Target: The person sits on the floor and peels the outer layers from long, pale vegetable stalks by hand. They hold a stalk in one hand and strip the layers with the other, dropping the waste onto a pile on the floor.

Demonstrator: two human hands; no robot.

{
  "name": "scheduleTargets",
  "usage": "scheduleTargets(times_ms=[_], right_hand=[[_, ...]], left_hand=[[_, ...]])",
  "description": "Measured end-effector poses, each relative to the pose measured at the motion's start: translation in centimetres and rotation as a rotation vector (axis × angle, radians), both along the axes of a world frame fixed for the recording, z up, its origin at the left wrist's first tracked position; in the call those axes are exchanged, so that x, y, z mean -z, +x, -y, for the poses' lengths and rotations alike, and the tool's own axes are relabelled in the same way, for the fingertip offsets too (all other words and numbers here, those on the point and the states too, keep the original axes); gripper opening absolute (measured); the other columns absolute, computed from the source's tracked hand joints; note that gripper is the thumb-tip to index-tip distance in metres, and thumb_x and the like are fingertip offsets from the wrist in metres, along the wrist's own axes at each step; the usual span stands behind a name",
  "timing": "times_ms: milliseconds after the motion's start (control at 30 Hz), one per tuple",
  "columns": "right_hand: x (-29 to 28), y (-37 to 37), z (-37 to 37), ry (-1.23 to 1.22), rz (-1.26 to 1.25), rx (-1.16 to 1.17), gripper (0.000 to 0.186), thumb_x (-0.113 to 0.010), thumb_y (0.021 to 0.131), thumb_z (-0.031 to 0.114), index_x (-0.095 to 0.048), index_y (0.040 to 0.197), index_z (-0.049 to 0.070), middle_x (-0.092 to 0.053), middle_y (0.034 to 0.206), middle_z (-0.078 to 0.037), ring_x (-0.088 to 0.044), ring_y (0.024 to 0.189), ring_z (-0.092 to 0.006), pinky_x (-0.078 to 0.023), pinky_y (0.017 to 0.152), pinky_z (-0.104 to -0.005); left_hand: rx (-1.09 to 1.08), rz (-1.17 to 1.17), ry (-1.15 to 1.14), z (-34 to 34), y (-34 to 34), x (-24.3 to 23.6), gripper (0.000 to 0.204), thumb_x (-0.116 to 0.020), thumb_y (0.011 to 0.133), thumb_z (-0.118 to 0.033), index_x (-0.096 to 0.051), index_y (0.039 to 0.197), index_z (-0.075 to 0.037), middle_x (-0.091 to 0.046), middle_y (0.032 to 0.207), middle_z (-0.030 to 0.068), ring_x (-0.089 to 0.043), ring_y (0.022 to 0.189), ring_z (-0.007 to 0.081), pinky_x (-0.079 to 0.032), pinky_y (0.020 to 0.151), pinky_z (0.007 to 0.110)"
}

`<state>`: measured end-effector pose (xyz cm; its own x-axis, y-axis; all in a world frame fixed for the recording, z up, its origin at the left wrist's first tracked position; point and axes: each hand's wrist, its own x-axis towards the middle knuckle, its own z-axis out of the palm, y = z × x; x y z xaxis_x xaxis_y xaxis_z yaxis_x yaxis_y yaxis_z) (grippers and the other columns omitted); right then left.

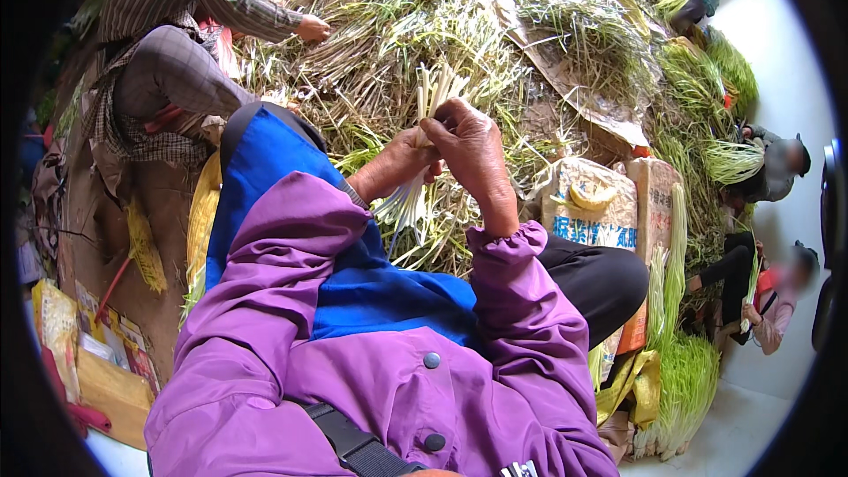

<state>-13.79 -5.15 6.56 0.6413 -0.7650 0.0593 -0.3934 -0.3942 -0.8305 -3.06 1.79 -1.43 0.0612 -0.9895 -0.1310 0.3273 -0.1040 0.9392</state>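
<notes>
In front of my raised knees I hold a small bunch of pale chive-like stalks (435, 91), with white ends pointing up and away from me. The thin leafy part fans out below my hands. My left hand (397, 162) is wrapped round the middle of the bunch. My right hand (471, 143) is closed against the bunch just above the left, thumb and fingertips pinched at the stalks. Whether those fingertips also grip something smaller is hidden. Under and beyond both hands spreads a heap of loose green and straw-coloured stalks (389, 53).
At the upper left a person in a striped sleeve (256, 13) reaches over the heap. Printed sacks (592, 199) stand by my right knee, with upright bundles of long green stalks (680, 389) beyond. Several other people sit along the right wall. A cardboard box (110, 393) lies lower left.
</notes>
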Motion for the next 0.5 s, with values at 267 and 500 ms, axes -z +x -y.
scheduleTargets(times_ms=[267,500], right_hand=[[-0.7,-3.0,3.8,0.05,0.005,-0.103,0.028,-0.067,0.081,0.024,-0.065,0.089,-0.003,-0.064,0.073,-0.009,-0.058,0.067,-0.0146,-0.047,0.061,-0.0323],[-0.1,-2.2,0.6,0.739,0.384,-0.552,0.045,-0.067,0.082,0.031,-0.057,0.116,0.003,-0.062,0.109,-0.009,-0.057,0.1,-0.02,-0.045,0.088,-0.0326]], left_hand=[[0.019,-0.079,0.04,-1.0,1.2,-2.8,0.021,-0.057,0.09,-0.023,-0.061,0.096,-0.002,-0.056,0.063,0.0005,-0.054,0.054,0.0096,-0.043,0.05,0.024],[0.373,-0.191,-0.056,-3.0,-0.8,-5.6,0.026,-0.064,0.085,-0.021,-0.059,0.102,-0.002,-0.058,0.066,0.0066,-0.057,0.054,0.0135,-0.047,0.051,0.026]])
